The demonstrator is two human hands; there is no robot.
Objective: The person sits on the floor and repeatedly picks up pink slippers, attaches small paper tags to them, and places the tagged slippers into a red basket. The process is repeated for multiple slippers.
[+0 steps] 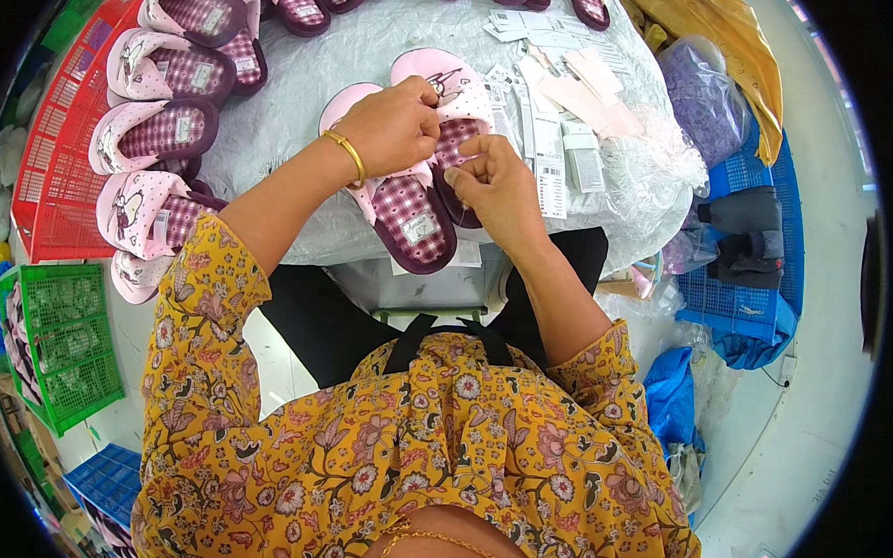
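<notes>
Well out to the left of the hands and nearer the person's body, there's a green plastic lattice crate [70, 345]. Beyond it, a red plastic mesh basket [51, 191] sits well left of the grip. Closer in, a row of pale pink slippers with plum soles and checked insoles [157, 131] runs up the left side of the table covered in crinkled clear plastic [286, 96].

Into the middle: the left hand [388, 129], a gold bangle at its wrist, has its fingers bunched over the pink uppers; I can't tell whether they're clenched on anything. Right beneath the hands is the pair: the left pink slipper with a plum-and-white checked insole [414, 214] lies toward the body, overlapping the right pink slipper with a dotted upper band [457, 132]. Over that one, the right hand [494, 187] brings thumb and forefinger close together; I can't make out anything between them.

Just right of that hand, white printed paper tags [545, 145] spread out, with pale pink paper strips [595, 102] a little beyond. Farther right comes white netting [657, 168], then a blue plastic basket [793, 222] holding dark grey bundles [749, 211].
</notes>
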